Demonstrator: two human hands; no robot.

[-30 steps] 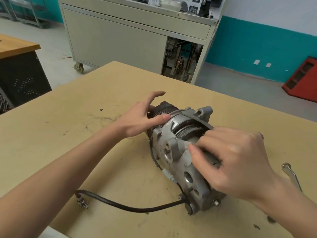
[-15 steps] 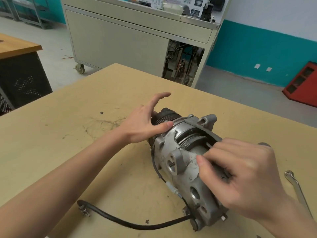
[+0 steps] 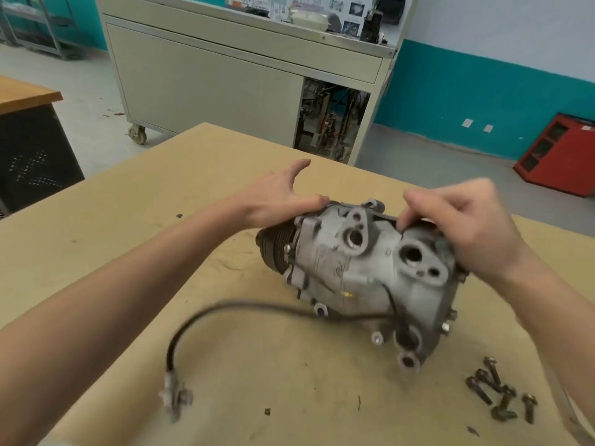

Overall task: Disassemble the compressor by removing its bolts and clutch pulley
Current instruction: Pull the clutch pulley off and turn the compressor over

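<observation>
A grey cast-metal compressor (image 3: 363,272) lies tilted on the wooden table (image 3: 135,239), its two round ports facing up. Its black ribbed clutch pulley (image 3: 273,249) points left and away. My left hand (image 3: 277,197) grips the housing's top edge near the pulley, index finger raised. My right hand (image 3: 463,230) curls over the rear end of the housing and holds it. A black cable (image 3: 206,317) runs from the body to a blurred connector (image 3: 174,397). Several loose bolts (image 3: 499,394) lie at the lower right.
A metal tool handle (image 3: 566,410) shows under my right forearm near the table's right edge. Beyond the table stand a beige wheeled cabinet (image 3: 206,78), a dark-fronted wooden desk (image 3: 29,140) at left and a red box (image 3: 560,152) on the floor.
The compressor has been rolled toward me, so its ports now face up. Both hands moved with it, the right one to the rear end. The cable swung and the loose bolts came into view.
</observation>
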